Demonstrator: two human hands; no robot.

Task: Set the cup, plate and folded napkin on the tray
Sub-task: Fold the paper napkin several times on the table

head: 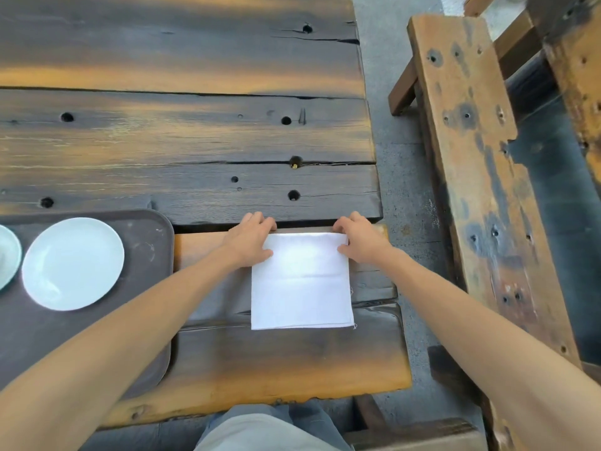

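Folding comes first: our left hand and right hand pinch the napkin's far corners on the table. Plate sits on the tray; cup seemingly too.

Both hands, left hand and right hand, on white napkin's far corners.

The dark weathered plank table lies bare from ten round to two o'clock, open for reaching. At nine o'clock the brown plastic tray carries a round white plate, with free tray surface nearer. A worn wooden bench blocks three o'clock.
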